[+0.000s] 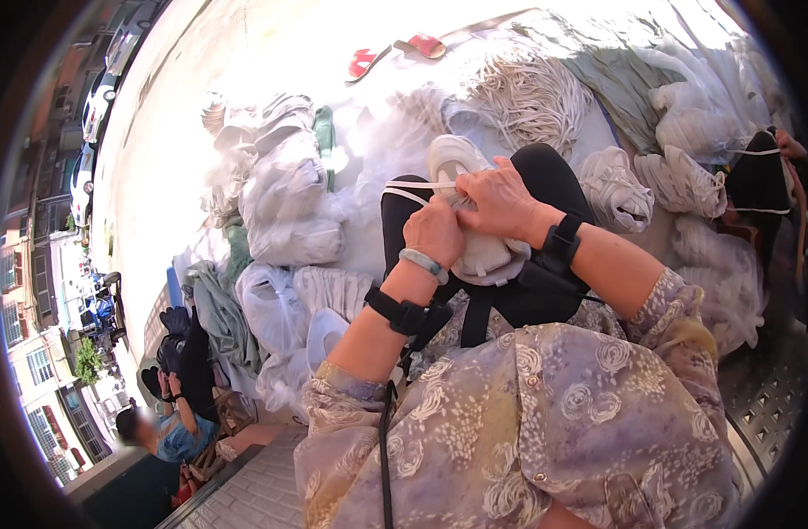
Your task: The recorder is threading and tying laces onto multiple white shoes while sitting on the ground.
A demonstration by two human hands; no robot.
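A white shoe [455, 157] rests between my black-clad knees, its toe pointing away from me and its heel toward my body. My right hand [501, 203] is closed over the top of the shoe, pinching a white shoelace [411, 185]. Beside it, to the left and a bit nearer, my left hand [434, 234] is curled with fingers pressed together at the same lace. Strands of lace stretch left over my left knee. The exact grip of the left fingertips and part of the shoe's middle are hidden by the hands.
A big heap of loose white laces [532, 99] lies ahead. White shoes [617, 189] sit right of my knee, plastic-wrapped bundles [294, 207] to the left. Red slippers [426, 46] lie farther off. One person [179, 432] sits at lower left; another person's hand [787, 144] shows far right.
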